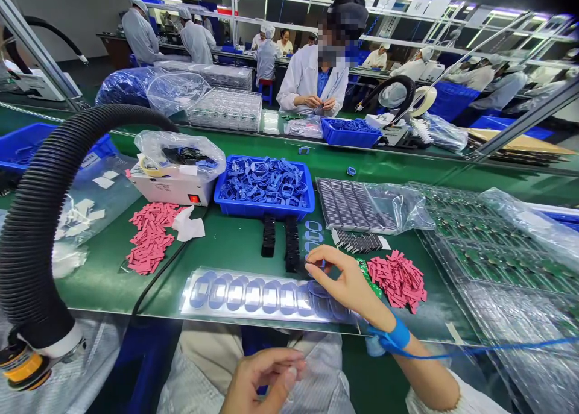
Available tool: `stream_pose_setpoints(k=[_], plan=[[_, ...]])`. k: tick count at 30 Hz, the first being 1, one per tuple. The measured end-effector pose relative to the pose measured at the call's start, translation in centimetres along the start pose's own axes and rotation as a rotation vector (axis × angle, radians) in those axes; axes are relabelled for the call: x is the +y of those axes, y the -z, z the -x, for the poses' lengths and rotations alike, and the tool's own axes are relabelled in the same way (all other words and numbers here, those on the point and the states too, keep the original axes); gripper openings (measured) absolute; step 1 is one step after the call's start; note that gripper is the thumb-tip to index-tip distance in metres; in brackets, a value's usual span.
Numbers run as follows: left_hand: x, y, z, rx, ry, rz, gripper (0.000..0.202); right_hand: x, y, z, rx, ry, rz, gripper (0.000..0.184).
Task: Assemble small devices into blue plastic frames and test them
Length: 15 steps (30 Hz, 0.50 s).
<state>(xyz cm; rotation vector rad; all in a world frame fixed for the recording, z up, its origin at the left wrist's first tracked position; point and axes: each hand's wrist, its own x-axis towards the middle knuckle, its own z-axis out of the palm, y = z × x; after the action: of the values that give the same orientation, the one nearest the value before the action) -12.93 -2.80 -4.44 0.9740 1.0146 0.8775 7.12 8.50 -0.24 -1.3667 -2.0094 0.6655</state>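
Observation:
My right hand (337, 275), with a blue wrist strap (395, 335), is over the table. Its thumb and forefinger close on something too small to make out, at the right side of a stack of black strips (291, 245). A second black stack (268, 236) stands to the left. Beneath the hand lies a pale strip (185, 305) bearing a row of oval, film-like pieces (235, 293). Several blue-rimmed frames (313, 235) lie just beyond my fingers. Below the table edge, my left hand (266, 378) is curled, thumb and fingertips together; whatever is between them cannot be made out.
Pink pieces lie in a left pile (151, 239) and a right pile (398, 278). A blue bin (265, 212) holds blue frames. Trays of green circuit boards (479, 245) stand right. A black flexible hose (27, 233) arches at left. A co-worker (312, 76) sits opposite.

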Motion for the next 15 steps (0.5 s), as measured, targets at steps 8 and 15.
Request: stream_pose_setpoints(k=[8,15], plan=[[4.5,-1.1,-1.8,-0.357,0.232,0.372,0.049,-6.1,1.2,5.2,-0.218,0.056,-0.384,0.006],[4.7,-2.3,-1.2,-0.280,0.125,0.362,0.040,-5.8,0.2,8.3,0.335,0.214,-0.036,0.020]])
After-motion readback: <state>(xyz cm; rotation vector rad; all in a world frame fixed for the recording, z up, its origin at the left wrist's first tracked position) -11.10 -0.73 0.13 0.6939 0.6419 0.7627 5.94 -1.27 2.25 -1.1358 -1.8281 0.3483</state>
